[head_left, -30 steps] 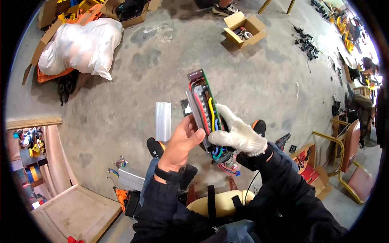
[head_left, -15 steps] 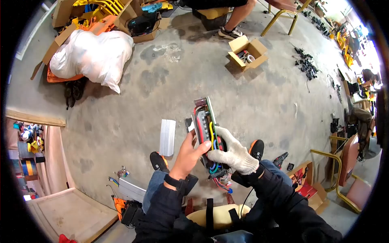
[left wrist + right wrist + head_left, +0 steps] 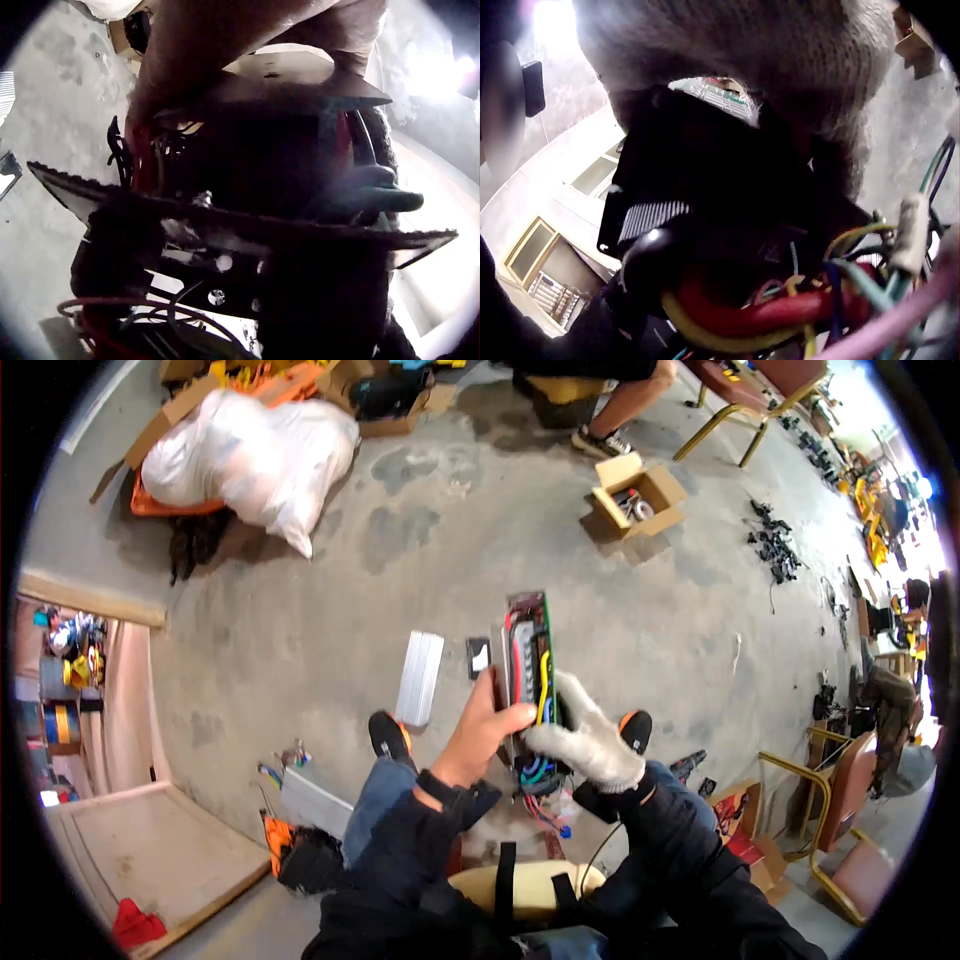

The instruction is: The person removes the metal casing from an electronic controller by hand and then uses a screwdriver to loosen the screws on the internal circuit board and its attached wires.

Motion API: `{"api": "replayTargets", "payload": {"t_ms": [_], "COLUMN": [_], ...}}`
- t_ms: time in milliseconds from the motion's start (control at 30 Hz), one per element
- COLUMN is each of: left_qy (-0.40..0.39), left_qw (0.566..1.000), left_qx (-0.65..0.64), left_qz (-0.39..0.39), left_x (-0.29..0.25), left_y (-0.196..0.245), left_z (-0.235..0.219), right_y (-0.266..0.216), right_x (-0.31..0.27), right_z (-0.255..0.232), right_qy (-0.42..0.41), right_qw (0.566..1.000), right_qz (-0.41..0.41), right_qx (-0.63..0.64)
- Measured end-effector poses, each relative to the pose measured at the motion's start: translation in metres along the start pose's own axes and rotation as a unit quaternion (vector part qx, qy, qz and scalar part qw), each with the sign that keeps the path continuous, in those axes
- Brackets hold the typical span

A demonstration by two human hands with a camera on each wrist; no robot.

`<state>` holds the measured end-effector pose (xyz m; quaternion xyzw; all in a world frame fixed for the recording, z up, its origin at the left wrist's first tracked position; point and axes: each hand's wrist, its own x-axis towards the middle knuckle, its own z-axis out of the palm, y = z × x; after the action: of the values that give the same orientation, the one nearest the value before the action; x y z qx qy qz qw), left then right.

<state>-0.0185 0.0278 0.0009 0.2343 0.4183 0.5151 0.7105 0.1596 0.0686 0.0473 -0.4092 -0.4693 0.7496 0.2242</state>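
Note:
In the head view a long, narrow circuit assembly [image 3: 526, 660] with a green board edge and red, yellow and blue wires is held up between both hands. My bare left hand [image 3: 480, 732] grips its left side, the thumb across its lower part. My right hand [image 3: 590, 742], in a whitish knitted glove, grips the lower right side. Loose wires with a blue connector [image 3: 565, 831] hang from the bottom end. In the right wrist view, a thick red wire [image 3: 780, 311] curves below the gloved hand [image 3: 735, 52]. The left wrist view shows the left hand [image 3: 225, 45] above the dark assembly.
On the floor lie a ribbed silver metal piece [image 3: 420, 678] and a small black item [image 3: 479, 658]. Farther off are a white bag [image 3: 255, 460], an open cardboard box [image 3: 655, 500] and black parts [image 3: 773, 545]. A wooden board [image 3: 160, 860] is at lower left, chairs [image 3: 850, 790] at right.
The hands and assembly have shifted slightly right in the head view, and the assembly stands more upright. The small black item now shows apart from it. Both hands keep their grip.

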Motion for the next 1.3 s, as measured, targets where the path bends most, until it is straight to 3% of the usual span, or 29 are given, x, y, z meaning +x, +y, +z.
{"api": "replayTargets", "payload": {"t_ms": [133, 200, 300, 367, 533, 600, 667, 700, 767, 933, 1000, 1067, 1200, 1233, 1300], "left_qy": [0.021, 0.013, 0.040, 0.061, 0.112, 0.143, 0.168, 0.145, 0.164, 0.193, 0.190, 0.194, 0.184, 0.167, 0.170], "left_qw": [1.000, 0.999, 0.995, 0.993, 0.993, 0.990, 0.984, 0.987, 0.982, 0.973, 0.972, 0.969, 0.966, 0.972, 0.975], "left_qx": [-0.014, -0.036, -0.087, -0.104, -0.029, 0.001, 0.049, 0.056, 0.072, 0.104, 0.130, 0.146, 0.167, 0.156, 0.135], "left_qz": [-0.012, -0.010, -0.006, -0.019, 0.004, 0.015, 0.037, 0.044, 0.062, 0.070, 0.043, 0.047, 0.073, 0.048, 0.048], "left_x": [-0.001, 0.000, 0.000, 0.000, 0.003, 0.003, 0.000, 0.000, 0.001, 0.004, 0.005, 0.004, 0.001, 0.001, -0.002], "left_y": [-0.004, -0.002, -0.002, -0.006, -0.005, 0.000, 0.009, 0.020, 0.012, 0.001, -0.001, 0.000, -0.007, -0.003, 0.004], "left_z": [-0.004, -0.005, -0.003, -0.008, -0.015, -0.012, -0.006, -0.002, -0.005, -0.005, -0.004, -0.001, -0.005, -0.005, 0.005], "right_y": [-0.008, 0.006, 0.002, -0.012, 0.007, 0.007, 0.001, -0.003, -0.003, 0.019, 0.024, 0.015, 0.018, 0.015, 0.014], "right_x": [0.000, 0.006, 0.007, 0.005, 0.011, 0.012, 0.012, 0.011, 0.008, 0.009, 0.008, 0.007, 0.004, 0.002, 0.001], "right_z": [-0.002, -0.014, -0.012, -0.009, -0.028, -0.030, -0.028, -0.027, -0.025, 0.001, 0.006, 0.008, 0.008, 0.007, 0.008], "right_qy": [-0.013, -0.017, 0.021, 0.059, 0.123, 0.166, 0.161, 0.159, 0.160, 0.094, 0.116, 0.112, 0.128, 0.129, 0.130], "right_qw": [0.999, 0.994, 0.992, 0.989, 0.983, 0.965, 0.967, 0.969, 0.971, 0.963, 0.960, 0.917, 0.914, 0.913, 0.912], "right_qz": [0.018, -0.022, -0.013, 0.044, 0.027, 0.004, 0.006, 0.007, 0.010, -0.112, -0.099, -0.050, -0.071, -0.097, -0.074], "right_qx": [-0.049, -0.108, -0.123, -0.127, -0.130, -0.204, -0.196, -0.189, -0.179, -0.226, -0.234, -0.379, -0.379, -0.375, -0.381]}}
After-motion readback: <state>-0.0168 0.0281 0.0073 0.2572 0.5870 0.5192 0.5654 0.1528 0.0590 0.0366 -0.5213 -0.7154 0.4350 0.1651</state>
